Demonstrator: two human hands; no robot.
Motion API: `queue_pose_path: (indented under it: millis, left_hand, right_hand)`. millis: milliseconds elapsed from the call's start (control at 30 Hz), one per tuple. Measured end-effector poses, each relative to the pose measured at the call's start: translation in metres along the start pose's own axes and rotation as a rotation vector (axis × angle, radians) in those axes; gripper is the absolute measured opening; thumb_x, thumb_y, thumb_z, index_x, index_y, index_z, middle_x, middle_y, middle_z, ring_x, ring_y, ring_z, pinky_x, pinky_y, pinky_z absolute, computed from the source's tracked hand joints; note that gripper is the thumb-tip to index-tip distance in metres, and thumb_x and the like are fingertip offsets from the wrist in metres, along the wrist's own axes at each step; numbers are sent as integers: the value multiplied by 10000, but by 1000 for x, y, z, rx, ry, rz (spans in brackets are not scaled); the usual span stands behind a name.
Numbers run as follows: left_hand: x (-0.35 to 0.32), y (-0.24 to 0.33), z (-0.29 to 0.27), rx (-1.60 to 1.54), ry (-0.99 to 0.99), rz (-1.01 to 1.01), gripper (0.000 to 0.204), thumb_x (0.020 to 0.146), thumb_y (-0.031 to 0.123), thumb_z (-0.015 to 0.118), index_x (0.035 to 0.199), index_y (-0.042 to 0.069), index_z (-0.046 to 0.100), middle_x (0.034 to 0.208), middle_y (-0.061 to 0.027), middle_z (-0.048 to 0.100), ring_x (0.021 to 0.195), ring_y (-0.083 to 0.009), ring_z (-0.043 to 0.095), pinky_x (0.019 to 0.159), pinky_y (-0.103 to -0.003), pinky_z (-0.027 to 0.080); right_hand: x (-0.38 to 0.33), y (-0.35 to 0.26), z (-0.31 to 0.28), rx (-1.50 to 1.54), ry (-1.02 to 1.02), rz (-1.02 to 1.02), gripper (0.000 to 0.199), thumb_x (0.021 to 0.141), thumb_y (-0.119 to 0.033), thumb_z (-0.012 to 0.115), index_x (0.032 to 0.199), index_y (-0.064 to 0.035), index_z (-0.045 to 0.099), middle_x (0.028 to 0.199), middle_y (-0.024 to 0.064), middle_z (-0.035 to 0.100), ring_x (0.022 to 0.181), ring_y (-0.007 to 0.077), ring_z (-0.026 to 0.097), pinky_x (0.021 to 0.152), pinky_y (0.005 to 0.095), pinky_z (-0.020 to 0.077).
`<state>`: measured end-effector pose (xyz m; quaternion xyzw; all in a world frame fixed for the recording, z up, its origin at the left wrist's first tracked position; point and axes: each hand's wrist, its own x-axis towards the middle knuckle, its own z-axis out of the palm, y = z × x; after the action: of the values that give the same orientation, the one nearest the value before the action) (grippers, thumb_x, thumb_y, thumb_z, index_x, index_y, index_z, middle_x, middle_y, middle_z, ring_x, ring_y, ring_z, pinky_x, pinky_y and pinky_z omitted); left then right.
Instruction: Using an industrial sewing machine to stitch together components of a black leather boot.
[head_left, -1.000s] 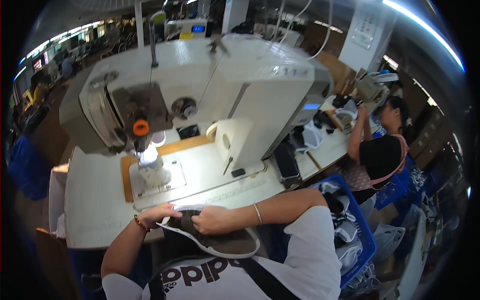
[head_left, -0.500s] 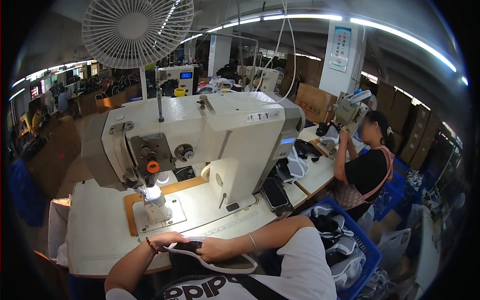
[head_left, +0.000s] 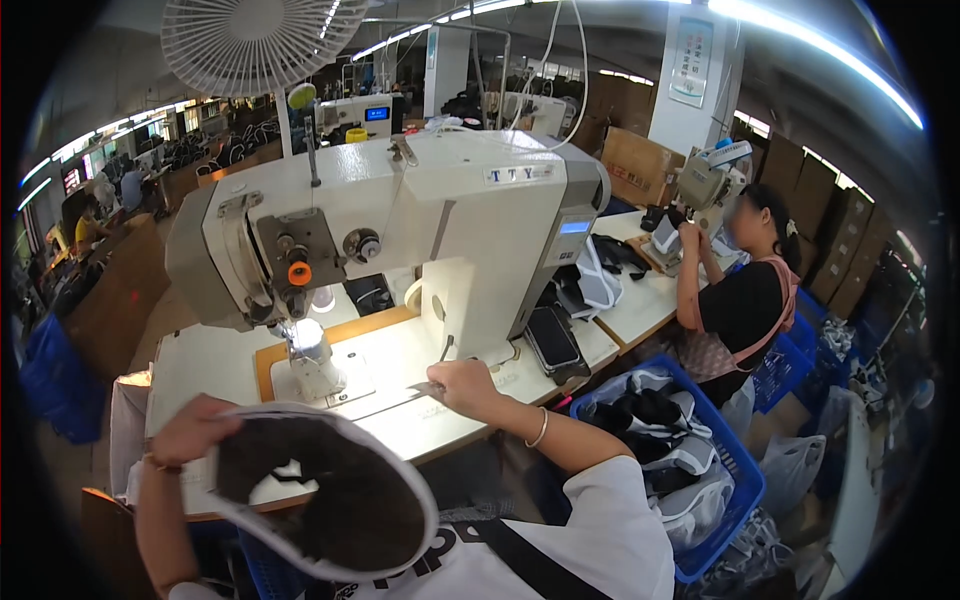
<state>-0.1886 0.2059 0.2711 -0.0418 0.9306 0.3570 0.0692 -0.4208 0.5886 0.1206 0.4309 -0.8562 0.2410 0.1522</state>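
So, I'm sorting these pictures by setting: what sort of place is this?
Probably a sewing workshop: an off-white sewing machine, a blue plastic basket heaped with black, grey and white pieces, and a co-worker in a black top at another machine.

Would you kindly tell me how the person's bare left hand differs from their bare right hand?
The bare left hand grips a dark, white-rimmed oval fabric piece; the bare right hand holds a small metallic-looking tool. The left hand's wrist wears a dark bracelet, the right hand's a thin pale bangle. Both hands are closed around something.
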Motion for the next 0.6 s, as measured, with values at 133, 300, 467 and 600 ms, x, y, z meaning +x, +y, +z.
queue_pose_path:
  millis: [133, 300, 467, 600]
  left_hand:
    - [-77, 31, -45, 433, 391, 195, 240, 901, 64, 626, 1108, 6, 735, 1012, -170, 727, 1030, -346, 674, 901, -414, 510]
    - [-94, -18, -68, 644, 869, 48, 347, 963, -4, 523, 1287, 7, 647, 1186, -188, 678, 1218, -354, 600, 1035, -404, 475]
    - [-33, -123, -98, 911, 896, 180, 400, 969, -19, 472, 1346, -27, 605, 1371, -200, 644, 1297, -351, 604, 1086, -413, 481]
    - [37, -165, -89, 957, 935, 135, 423, 971, -35, 438, 1360, -8, 601, 1427, -181, 612, 1382, -346, 539, 1136, -440, 454]
  right_hand:
    - [-22, 24, 36, -21, -211, 161, 357, 906, -322, 731, 1160, -127, 576, 928, 112, 697, 811, 318, 697, 691, 455, 529]
    - [-33, 48, 74, -225, 94, 153, 242, 926, -207, 682, 1090, -44, 611, 947, 138, 610, 853, 305, 661, 671, 412, 550]
    - [-34, 54, 72, -318, 282, 174, 159, 920, -175, 641, 965, -22, 640, 1026, 138, 587, 966, 289, 606, 799, 409, 543]
    - [-28, 20, 63, -167, 189, -56, 102, 926, -144, 598, 955, -56, 642, 959, 107, 598, 951, 298, 599, 829, 419, 533]
